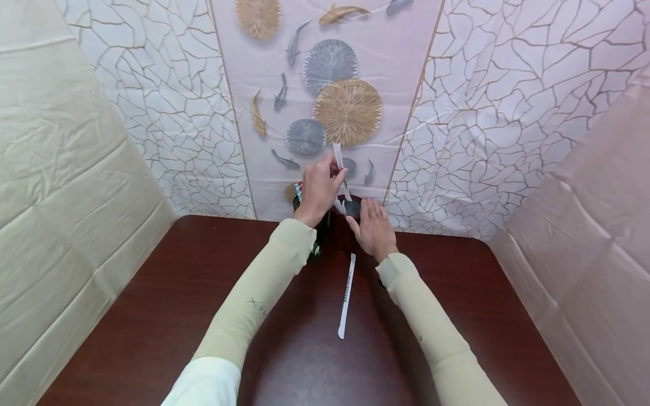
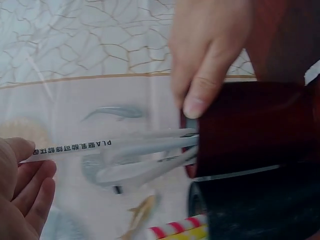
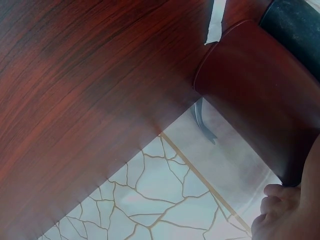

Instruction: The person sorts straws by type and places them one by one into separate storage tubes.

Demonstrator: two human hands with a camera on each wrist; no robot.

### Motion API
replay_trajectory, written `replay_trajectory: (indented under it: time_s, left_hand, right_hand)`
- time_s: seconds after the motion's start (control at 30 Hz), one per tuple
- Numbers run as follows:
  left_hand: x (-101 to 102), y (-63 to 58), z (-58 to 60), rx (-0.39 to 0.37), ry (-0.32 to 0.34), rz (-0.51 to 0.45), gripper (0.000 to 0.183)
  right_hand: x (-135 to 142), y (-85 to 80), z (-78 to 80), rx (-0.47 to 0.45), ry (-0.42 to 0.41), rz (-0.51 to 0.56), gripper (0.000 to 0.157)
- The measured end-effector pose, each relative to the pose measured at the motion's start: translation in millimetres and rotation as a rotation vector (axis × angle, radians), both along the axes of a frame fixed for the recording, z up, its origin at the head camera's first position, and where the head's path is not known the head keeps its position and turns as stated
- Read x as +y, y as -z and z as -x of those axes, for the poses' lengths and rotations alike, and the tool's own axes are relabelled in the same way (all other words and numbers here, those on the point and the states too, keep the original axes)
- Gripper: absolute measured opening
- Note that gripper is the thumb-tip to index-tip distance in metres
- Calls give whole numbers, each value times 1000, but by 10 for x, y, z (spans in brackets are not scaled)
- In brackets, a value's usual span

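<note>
In the head view my left hand [image 1: 317, 187] is raised over a dark red cup [image 2: 245, 127] at the table's far edge. Its thumb and fingers pinch the upper end of a white paper-wrapped straw [image 2: 75, 152] with printed lettering. The straw's lower end is at the cup's mouth, among several other wrapped straws [image 2: 135, 172]. My right hand [image 1: 376, 230] holds the cup by its rim, as the left wrist view shows. Another wrapped straw [image 1: 347, 296] lies lengthwise on the table between my forearms.
Close against the red cup's left side stands a black cup [image 2: 255, 205] with striped colourful straws [image 2: 177, 228] sticking out. A patterned cloth backdrop [image 1: 467, 113] rises behind the brown table [image 1: 447, 293], with pale fabric [image 1: 61, 197] on both sides.
</note>
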State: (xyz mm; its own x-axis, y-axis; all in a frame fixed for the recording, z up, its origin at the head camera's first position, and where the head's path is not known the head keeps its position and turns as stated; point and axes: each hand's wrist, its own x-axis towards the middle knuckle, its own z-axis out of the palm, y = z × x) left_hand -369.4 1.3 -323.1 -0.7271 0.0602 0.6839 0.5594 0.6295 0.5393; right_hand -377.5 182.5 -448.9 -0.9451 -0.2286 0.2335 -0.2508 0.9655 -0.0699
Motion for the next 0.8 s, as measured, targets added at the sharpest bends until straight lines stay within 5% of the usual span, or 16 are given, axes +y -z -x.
replay_trajectory:
  time_s: [0.23, 0.57, 0.8]
  left_hand:
    - [-8, 116, -4, -130, -5, 113, 47]
    - [-125, -137, -217, -91, -8, 133, 46]
    - [-201, -266, -412, -84, 7, 234, 37]
  right_hand:
    - [-2, 16, 8, -4, -5, -11, 81]
    - [9, 9, 14, 14, -8, 1, 80]
    - [11, 23, 26, 8, -9, 5, 80]
